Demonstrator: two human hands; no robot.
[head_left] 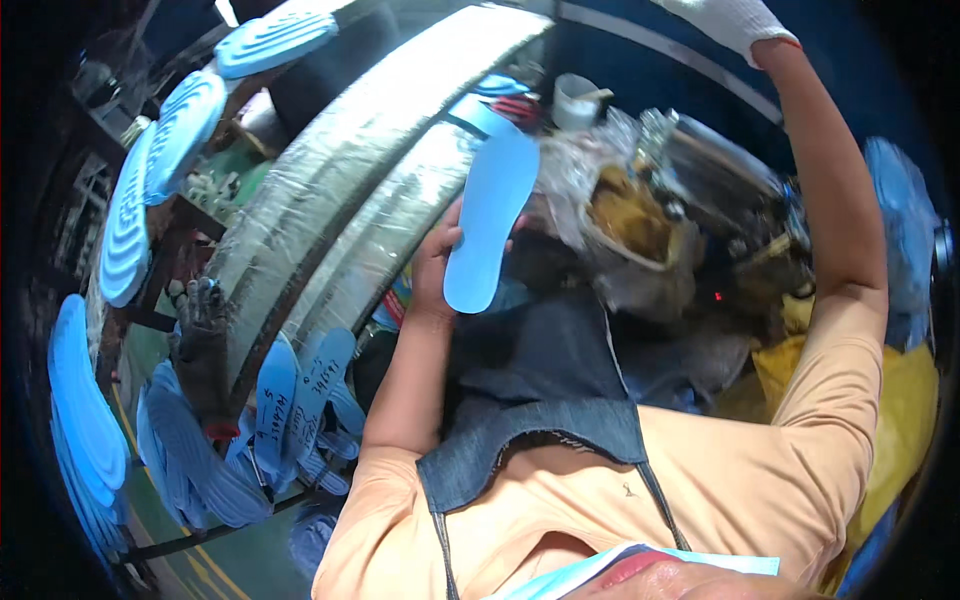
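A light blue shoe insole point(490, 220) is in my left hand point(434, 262), with its smooth face up. My fingers wrap round its edges, partly hidden beneath it. Just past its far end, another blue piece point(482, 115) lies on the silver-covered surface. My right hand point(728, 22), in a white knitted glove, is raised at the upper right with the arm stretched out. Its fingers run out of the picture, so whether it holds anything is not visible.
Long silver-wrapped rails point(350, 130) curve along the left. Ridged blue insoles point(185, 135) line the far left, with marked insoles point(275, 400) lower down near a dark glove point(205, 350). A white bucket point(574, 103) and an opened plastic bag point(640, 255) stand ahead.
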